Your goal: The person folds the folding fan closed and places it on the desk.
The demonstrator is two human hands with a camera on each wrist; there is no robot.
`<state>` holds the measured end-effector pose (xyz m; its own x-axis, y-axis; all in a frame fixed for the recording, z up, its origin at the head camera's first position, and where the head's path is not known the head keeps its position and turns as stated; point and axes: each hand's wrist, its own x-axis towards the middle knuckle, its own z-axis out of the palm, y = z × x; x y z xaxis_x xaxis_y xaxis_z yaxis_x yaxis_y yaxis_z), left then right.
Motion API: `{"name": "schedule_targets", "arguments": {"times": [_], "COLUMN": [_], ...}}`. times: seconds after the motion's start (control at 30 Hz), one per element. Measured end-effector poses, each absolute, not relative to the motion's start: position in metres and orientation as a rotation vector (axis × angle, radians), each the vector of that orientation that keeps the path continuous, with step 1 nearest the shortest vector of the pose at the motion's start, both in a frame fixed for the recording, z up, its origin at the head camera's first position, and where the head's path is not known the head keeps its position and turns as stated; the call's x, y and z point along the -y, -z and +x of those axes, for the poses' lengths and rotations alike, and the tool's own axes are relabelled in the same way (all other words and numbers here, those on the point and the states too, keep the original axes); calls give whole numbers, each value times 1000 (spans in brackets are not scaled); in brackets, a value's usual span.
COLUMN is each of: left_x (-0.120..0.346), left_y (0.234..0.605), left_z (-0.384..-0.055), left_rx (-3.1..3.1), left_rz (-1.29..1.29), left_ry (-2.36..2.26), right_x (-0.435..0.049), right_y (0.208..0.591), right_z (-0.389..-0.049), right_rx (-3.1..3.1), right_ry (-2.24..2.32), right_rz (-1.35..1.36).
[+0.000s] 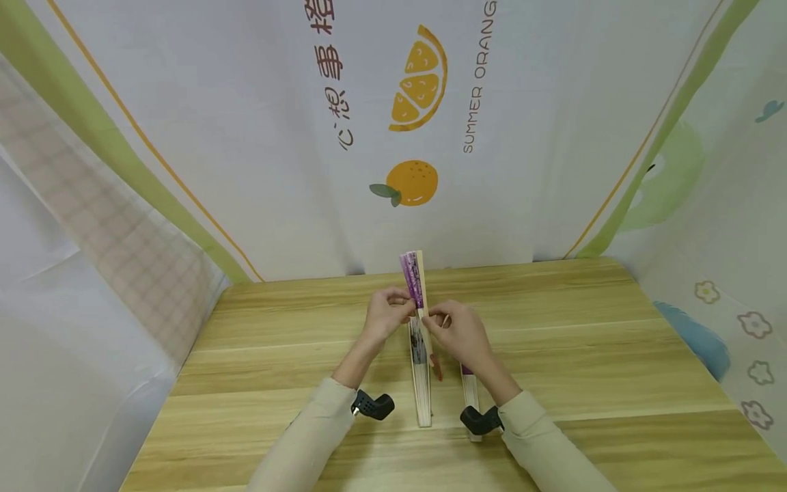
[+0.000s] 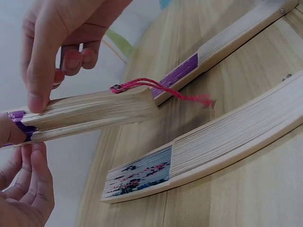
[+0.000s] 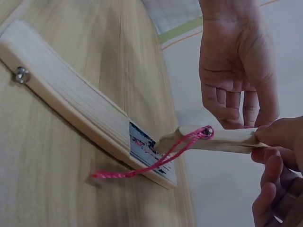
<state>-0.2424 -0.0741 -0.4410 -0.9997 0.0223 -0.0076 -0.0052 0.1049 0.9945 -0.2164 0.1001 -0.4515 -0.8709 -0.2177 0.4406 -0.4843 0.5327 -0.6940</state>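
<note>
A folding fan with purple leaf and pale wooden ribs (image 1: pixel 413 277) is held up over the table, mostly folded, its ribs slightly parted. My left hand (image 1: pixel 387 316) pinches it from the left side, at the lower edge of the purple part. From the other side my right hand (image 1: pixel 458 331) pinches it between thumb and fingers. A pink cord (image 2: pixel 180 94) hangs from the fan's rivet end. Beneath lies a folded fan with a blue-grey flowered leaf (image 1: pixel 421 383). Another folded purple fan (image 2: pixel 184 71) lies to its right, partly hidden by my right arm in the head view.
The wood-grain table (image 1: pixel 277 383) reaches back to a white cloth (image 1: pixel 522 171) printed with oranges and lettering. Printed cloth also hangs along both sides. A black wrist camera (image 1: pixel 374 406) sits on the left wrist and another (image 1: pixel 481 419) on the right.
</note>
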Motion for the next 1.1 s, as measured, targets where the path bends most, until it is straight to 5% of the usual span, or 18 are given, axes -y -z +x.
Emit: {"name": "schedule_targets", "arguments": {"times": [0.53, 1.1], "left_x": [81, 87], "left_y": [437, 436], "left_z": [-237, -229], "left_rx": [-2221, -2132], "left_rz": [61, 172], "left_ry": [-2095, -2051], "right_x": [-121, -120], "right_y": [468, 472], "right_z": [-231, -230], "right_rx": [2438, 2417], "right_ry": [-2079, -2220], "right_rz": [597, 619]}}
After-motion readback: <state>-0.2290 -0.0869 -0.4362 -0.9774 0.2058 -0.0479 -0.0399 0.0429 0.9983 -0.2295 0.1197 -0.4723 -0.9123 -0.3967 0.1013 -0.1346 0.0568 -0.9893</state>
